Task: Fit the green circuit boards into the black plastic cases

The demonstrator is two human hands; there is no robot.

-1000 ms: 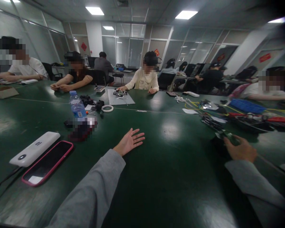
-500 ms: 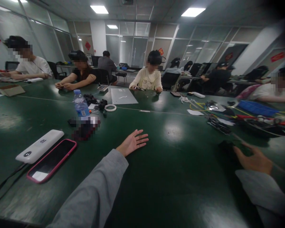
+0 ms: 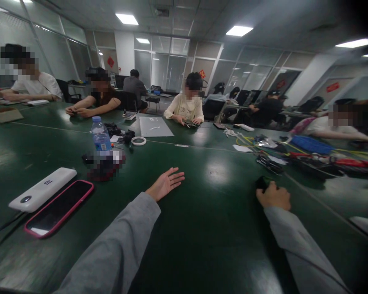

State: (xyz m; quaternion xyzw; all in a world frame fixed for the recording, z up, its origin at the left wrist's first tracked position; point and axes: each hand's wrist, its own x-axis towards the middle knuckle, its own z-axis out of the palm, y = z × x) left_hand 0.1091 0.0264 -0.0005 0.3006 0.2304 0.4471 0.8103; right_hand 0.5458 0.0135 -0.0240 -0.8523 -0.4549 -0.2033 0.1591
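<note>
A wide, glossy dark green tabletop [image 3: 208, 228] filled most of the view, catching reflections of the ceiling panels in an office room with glass partitions behind it. Five seated people worked along the far and side edges, with others further back at other desks.

The left hand [image 3: 165, 184] lay palm up on the tabletop, fingers spread apart and holding nothing. The right hand [image 3: 274, 197] rested further right with its fingers curled together over a small dark object [image 3: 261, 182]; whether it truly clamped that object could not be told, as most of it was hidden.

Near the left edge lay one white power bank [image 3: 43, 189] and one phone in a pink case [image 3: 59, 207], side by side and almost touching. One water bottle [image 3: 100, 136] stood upright beyond them, with one white tape ring [image 3: 138, 141] and one grey mat [image 3: 155, 126] further back. A clutter of cables and tools [image 3: 294, 155] crowded the right side.

Between the two hands, and from them back to the near edge, the green surface lay bare.
</note>
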